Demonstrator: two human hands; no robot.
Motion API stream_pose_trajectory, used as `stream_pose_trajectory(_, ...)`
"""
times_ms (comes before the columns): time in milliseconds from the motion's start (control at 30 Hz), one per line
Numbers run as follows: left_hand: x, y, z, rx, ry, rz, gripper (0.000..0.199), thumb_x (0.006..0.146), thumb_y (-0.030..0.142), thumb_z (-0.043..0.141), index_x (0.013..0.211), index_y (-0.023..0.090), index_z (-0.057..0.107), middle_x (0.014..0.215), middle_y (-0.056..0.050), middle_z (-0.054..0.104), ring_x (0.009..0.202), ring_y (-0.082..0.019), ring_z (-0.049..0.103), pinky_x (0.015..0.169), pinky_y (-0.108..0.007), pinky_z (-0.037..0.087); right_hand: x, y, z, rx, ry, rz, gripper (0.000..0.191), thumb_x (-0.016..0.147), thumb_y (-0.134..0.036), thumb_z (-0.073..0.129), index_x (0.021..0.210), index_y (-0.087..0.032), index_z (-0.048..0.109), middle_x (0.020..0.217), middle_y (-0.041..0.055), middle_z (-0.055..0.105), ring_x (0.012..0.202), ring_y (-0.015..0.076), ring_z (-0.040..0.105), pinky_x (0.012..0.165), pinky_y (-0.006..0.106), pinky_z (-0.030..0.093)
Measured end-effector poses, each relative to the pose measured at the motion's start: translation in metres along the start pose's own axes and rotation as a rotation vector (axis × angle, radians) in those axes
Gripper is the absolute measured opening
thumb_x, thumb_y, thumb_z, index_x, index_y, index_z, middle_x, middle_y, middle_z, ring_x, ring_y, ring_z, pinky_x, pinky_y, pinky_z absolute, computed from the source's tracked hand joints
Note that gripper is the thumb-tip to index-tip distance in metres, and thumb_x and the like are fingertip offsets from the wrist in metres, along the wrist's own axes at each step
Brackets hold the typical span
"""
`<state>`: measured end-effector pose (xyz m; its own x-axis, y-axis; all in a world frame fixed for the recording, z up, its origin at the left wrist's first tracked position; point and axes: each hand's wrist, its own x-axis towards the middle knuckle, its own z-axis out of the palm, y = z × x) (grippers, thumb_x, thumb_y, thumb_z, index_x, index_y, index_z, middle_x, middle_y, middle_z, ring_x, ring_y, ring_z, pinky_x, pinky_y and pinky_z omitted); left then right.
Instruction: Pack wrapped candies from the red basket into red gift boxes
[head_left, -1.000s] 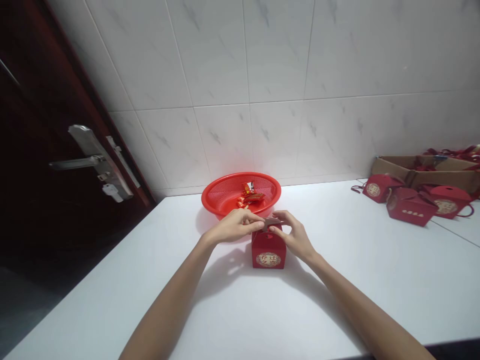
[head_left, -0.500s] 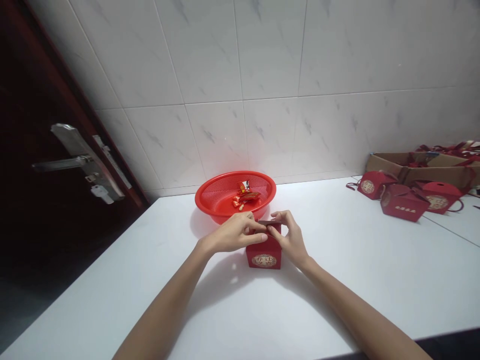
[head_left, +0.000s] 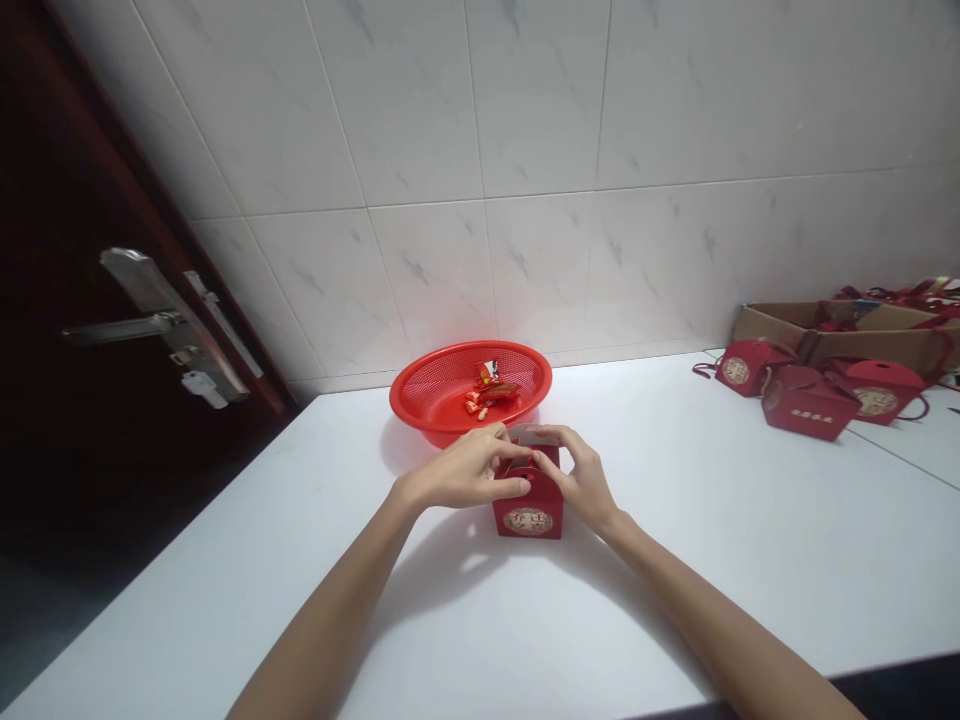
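Observation:
A small red paper gift box (head_left: 529,521) with a round gold emblem stands upright on the white table, its top flaps parted. My left hand (head_left: 459,472) reaches over the top from the left, with the thumb against the front flap and the fingers at the opening. From the other side, my right hand (head_left: 579,482) pinches at the right of the flaps, its index finger along the back flap and its thumb near the front one. My fingers cover much of the opening, so the inside is mostly hidden.
Just behind the box sits a red perforated plastic basket (head_left: 471,346) with several wrapped sweets (head_left: 498,391). At the right, red gift boxes (head_left: 808,402) stand before a cardboard carton (head_left: 892,346) of red pieces. A tiled wall (head_left: 540,270) borders the table; a dark door (head_left: 67,420) is left.
The box's top flaps have come apart: the back flap's pale inner side and the front flap's hole now show. Both hands have shifted only slightly.

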<state>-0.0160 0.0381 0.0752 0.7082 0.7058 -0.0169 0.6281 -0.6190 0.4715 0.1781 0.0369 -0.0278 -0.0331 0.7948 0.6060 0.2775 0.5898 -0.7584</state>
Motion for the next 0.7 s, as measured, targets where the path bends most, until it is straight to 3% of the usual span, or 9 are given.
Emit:
stream_pose_trajectory(300, -0.001, -0.01, -0.001, -0.071, -0.036, -0.003, 0.046, 0.088, 0.053, 0.062, 0.123, 0.024, 0.069, 0.094, -0.004, 0.052, 0.087, -0.021, 0.052, 0.077, -0.032, 0.044, -0.001, -0.003, -0.002, 0.033, -0.065, -0.041, 0.024, 0.094, -0.034, 0.058, 0.117, -0.027, 0.062, 0.121, 0.0086, 0.07, 0.109, 0.025, 0.067, 0.097, 0.045, 0.054)
stream_pose_trajectory(700, -0.014, -0.01, -0.012, -0.083, -0.128, 0.036, 0.045, 0.089, 0.048, 0.064, 0.132, 0.032, 0.067, 0.109, -0.006, 0.055, 0.098, -0.021, 0.055, 0.088, -0.033, 0.047, -0.003, -0.003, -0.005, -0.002, -0.066, -0.005, 0.028, 0.101, -0.041, 0.046, 0.119, -0.026, 0.061, 0.122, 0.0092, 0.069, 0.107, 0.0237, 0.067, 0.095, 0.042, 0.053)
